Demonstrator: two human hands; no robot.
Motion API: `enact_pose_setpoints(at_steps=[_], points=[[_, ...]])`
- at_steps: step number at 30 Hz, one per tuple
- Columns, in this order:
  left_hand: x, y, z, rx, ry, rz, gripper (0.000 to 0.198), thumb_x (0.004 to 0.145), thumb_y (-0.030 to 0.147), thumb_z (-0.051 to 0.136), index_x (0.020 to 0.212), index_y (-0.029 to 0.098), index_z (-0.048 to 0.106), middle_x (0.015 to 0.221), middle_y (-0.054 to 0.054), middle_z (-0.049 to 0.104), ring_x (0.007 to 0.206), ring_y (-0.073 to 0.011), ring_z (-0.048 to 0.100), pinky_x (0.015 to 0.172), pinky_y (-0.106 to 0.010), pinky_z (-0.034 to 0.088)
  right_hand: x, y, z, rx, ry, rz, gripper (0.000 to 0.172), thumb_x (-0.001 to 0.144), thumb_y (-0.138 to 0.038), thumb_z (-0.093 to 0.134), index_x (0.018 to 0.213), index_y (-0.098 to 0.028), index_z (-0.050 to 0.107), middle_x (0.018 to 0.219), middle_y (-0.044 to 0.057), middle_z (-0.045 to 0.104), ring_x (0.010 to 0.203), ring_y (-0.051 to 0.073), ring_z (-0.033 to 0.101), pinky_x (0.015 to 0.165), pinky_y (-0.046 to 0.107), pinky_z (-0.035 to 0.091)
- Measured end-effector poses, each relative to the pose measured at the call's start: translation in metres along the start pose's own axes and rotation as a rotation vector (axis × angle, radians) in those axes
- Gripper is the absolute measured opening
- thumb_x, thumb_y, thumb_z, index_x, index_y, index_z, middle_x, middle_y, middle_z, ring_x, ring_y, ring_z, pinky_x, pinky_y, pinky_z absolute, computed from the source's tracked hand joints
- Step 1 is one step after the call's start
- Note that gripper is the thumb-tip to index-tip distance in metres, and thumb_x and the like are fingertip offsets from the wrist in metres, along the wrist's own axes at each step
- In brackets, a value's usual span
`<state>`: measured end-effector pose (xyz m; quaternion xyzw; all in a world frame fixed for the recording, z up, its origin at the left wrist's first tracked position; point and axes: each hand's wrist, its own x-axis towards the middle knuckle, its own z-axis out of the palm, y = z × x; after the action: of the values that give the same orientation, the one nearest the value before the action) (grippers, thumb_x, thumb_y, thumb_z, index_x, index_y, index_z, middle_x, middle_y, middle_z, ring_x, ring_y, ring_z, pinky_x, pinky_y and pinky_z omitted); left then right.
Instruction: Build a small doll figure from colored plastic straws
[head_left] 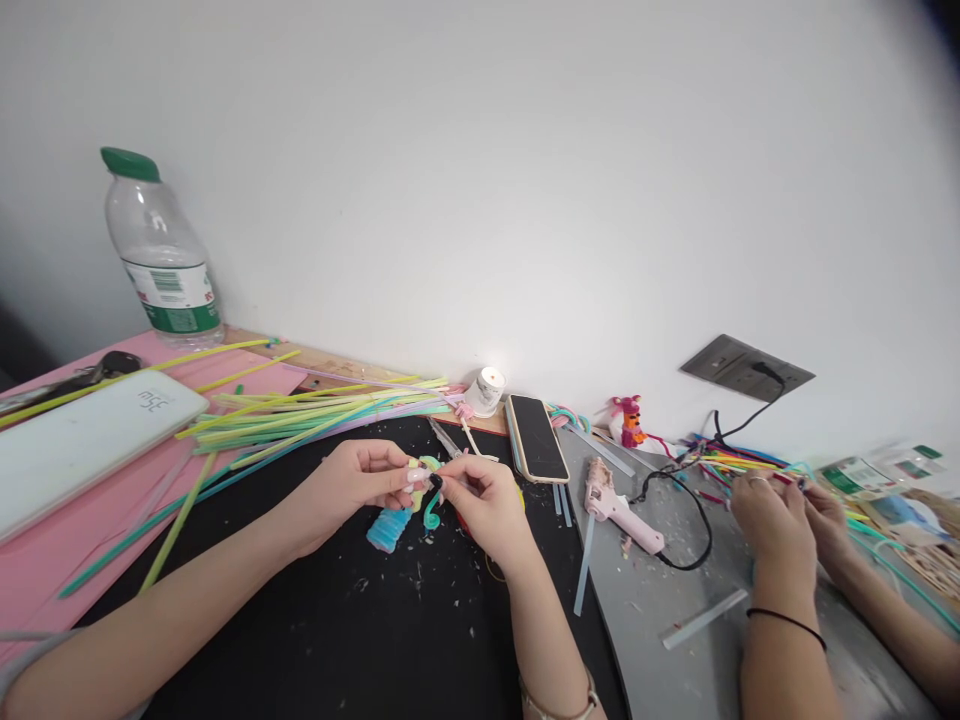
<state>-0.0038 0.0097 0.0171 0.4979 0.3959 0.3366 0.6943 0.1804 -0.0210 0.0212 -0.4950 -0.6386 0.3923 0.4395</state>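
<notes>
1. While the left hand [371, 478] grips a fuzzy craft piece [388, 531] between thumb and fingers, the right hand [484, 500] is pinched narrow against its upper edge; a dark spot at those fingertips is too small to identify.
2. Taking the piece as the clock's centre and the wall as twelve, its ribbed blue part points towards seven and a teal curl [431, 518] hangs towards five. It sits over the black mat [330, 650]; whether it touches, I cannot tell.
3. At one o'clock, just beyond the fingers, lie scissors [445, 440], partly hidden; further out is a small white tub [487, 391].
4. At two o'clock is a phone [538, 438], dark screen up.
5. At three o'clock a pink glue gun [622, 515] lies on the grey tabletop [675, 665], and well beyond it a co-worker's hands [776, 515] are close together.
6. Between three and four, a translucent stick [705, 618] lies apart from the gun.
7. At ten o'clock spreads a bundle of fuzzy stems [300, 415], yellow and green mostly; further out stands a clear bottle [165, 290] with a green cap.
8. Between nine and ten, a white power bank [97, 440] rests on a pink sheet [37, 625].
</notes>
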Motion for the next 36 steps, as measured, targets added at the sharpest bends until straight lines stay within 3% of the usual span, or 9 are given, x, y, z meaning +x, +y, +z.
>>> enact_pose_setpoints(at_steps=[8, 15, 23, 31, 36], points=[[-0.0009, 0.0026, -0.0004, 0.124, -0.011, 0.034, 0.018, 0.071, 0.034, 0.073, 0.073, 0.016, 0.069, 0.065, -0.002, 0.071, 0.063, -0.0146, 0.064, 0.063, -0.023, 0.05, -0.0025, -0.0079, -0.0031, -0.115, -0.02, -0.051, 0.013, 0.08, -0.017, 0.058, 0.074, -0.018, 0.07, 0.065, 0.0, 0.059, 0.058, 0.012, 0.047, 0.054, 0.024, 0.035], [-0.0006, 0.0009, -0.0015, 0.114, -0.03, 0.054, 0.019, 0.073, 0.034, 0.072, 0.069, 0.016, 0.067, 0.063, 0.0, 0.07, 0.061, -0.0133, 0.064, 0.063, -0.023, 0.051, -0.0019, -0.0084, -0.0045, -0.07, -0.062, -0.056, 0.012, 0.078, -0.015, 0.059, 0.071, -0.015, 0.068, 0.065, 0.001, 0.06, 0.059, 0.011, 0.048, 0.055, 0.023, 0.036], [0.0013, 0.0009, 0.0006, -0.008, 0.015, 0.024, 0.02, 0.072, 0.032, 0.074, 0.084, 0.017, 0.072, 0.076, -0.001, 0.073, 0.073, -0.0129, 0.066, 0.07, -0.022, 0.053, 0.0011, -0.003, -0.0048, -0.07, 0.042, -0.009, 0.011, 0.078, -0.018, 0.06, 0.074, -0.015, 0.069, 0.065, 0.001, 0.062, 0.057, 0.011, 0.048, 0.054, 0.023, 0.037], [0.0004, -0.0027, -0.0007, -0.073, 0.035, 0.013, 0.021, 0.071, 0.032, 0.076, 0.086, 0.018, 0.073, 0.082, -0.001, 0.075, 0.077, -0.0145, 0.069, 0.074, -0.023, 0.055, 0.0017, 0.0004, -0.0042, -0.079, 0.057, -0.035, 0.011, 0.078, -0.02, 0.061, 0.075, -0.015, 0.07, 0.066, 0.002, 0.062, 0.057, 0.011, 0.047, 0.054, 0.023, 0.037], [0.0011, -0.002, 0.001, -0.002, 0.098, 0.045, 0.02, 0.07, 0.033, 0.075, 0.083, 0.018, 0.073, 0.078, -0.002, 0.075, 0.074, -0.0155, 0.069, 0.073, -0.025, 0.056, 0.0012, -0.0002, -0.0023, -0.103, 0.053, -0.045, 0.01, 0.078, -0.019, 0.061, 0.074, -0.015, 0.069, 0.066, 0.001, 0.061, 0.056, 0.01, 0.045, 0.053, 0.023, 0.035]])
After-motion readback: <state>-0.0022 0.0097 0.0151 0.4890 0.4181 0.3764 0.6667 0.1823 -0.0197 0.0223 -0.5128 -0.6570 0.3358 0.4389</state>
